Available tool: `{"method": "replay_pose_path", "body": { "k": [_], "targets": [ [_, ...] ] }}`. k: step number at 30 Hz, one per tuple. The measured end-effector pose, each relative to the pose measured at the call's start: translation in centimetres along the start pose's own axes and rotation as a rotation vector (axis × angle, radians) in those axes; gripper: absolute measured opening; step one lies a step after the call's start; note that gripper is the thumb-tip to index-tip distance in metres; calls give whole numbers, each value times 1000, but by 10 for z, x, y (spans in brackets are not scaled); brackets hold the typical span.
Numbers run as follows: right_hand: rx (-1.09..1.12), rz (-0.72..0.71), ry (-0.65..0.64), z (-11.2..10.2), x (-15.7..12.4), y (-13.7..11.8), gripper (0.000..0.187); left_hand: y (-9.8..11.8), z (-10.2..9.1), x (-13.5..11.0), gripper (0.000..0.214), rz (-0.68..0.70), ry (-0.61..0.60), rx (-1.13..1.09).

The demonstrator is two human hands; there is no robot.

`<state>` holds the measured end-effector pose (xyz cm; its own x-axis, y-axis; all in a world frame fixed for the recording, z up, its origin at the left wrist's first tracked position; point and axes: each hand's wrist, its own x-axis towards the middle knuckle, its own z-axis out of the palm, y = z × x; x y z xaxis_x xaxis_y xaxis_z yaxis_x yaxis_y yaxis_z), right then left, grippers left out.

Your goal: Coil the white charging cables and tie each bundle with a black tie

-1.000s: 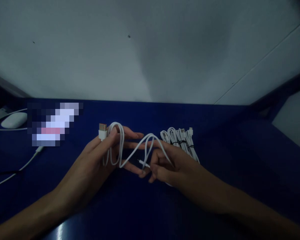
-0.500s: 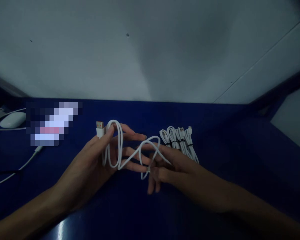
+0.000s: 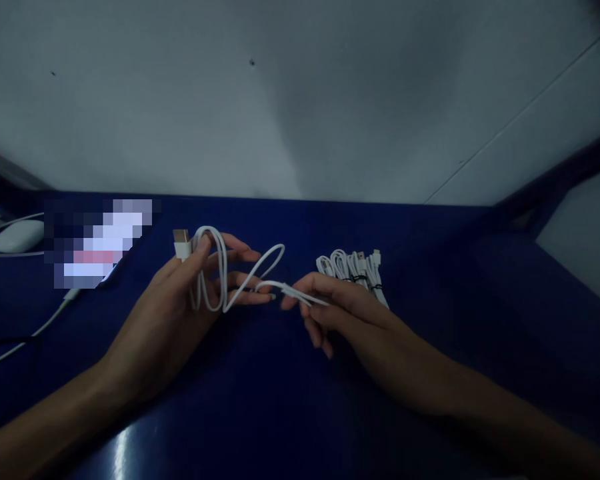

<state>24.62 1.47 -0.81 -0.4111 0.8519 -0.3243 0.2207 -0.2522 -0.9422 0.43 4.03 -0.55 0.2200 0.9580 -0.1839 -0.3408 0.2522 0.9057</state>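
My left hand (image 3: 185, 293) grips a white USB cable (image 3: 224, 280), its thumb pressing on the coiled loops. The cable's USB plug (image 3: 181, 244) sticks up beside that thumb, while the other fingers stretch to the right behind the loops. From the coil, a loose stretch of cable arcs across to my right hand (image 3: 345, 313). There the thumb and forefinger pinch the cable near its other end; the lower fingers are curled. Just behind my right hand lie several bundled white cables (image 3: 353, 267) with black ties, partly covered by it.
A blue table (image 3: 260, 413) runs up to a pale grey wall (image 3: 190, 100). On the left lie a pixelated phone-like device (image 3: 105, 243) with a white cord (image 3: 45, 327) plugged in, and a white rounded object (image 3: 19, 237) resembling a mouse.
My right hand has pulled slightly away from the left, and the cable between them is less looped. My left hand has shifted a little left and up with the coil.
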Motion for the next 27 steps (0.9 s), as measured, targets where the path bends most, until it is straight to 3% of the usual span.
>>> {"method": "replay_pose_path", "body": {
  "k": [5,9,17,22,27],
  "targets": [
    [186,47,-9,0,1,3,11,-4,2,-1,34,-83,-28,38],
    [398,5,-29,5,6,9,28,-8,2,-2,31,-198,-63,-75],
    [117,-95,38,14,3,5,34,-4,2,-6,40,-301,-130,-171],
    [269,-87,22,14,3,11,28,-2,4,-8,37,-298,-148,-220],
    [395,-123,10,16,7,19,34,-1,4,-8,37,-301,-126,-239]
  ]
}}
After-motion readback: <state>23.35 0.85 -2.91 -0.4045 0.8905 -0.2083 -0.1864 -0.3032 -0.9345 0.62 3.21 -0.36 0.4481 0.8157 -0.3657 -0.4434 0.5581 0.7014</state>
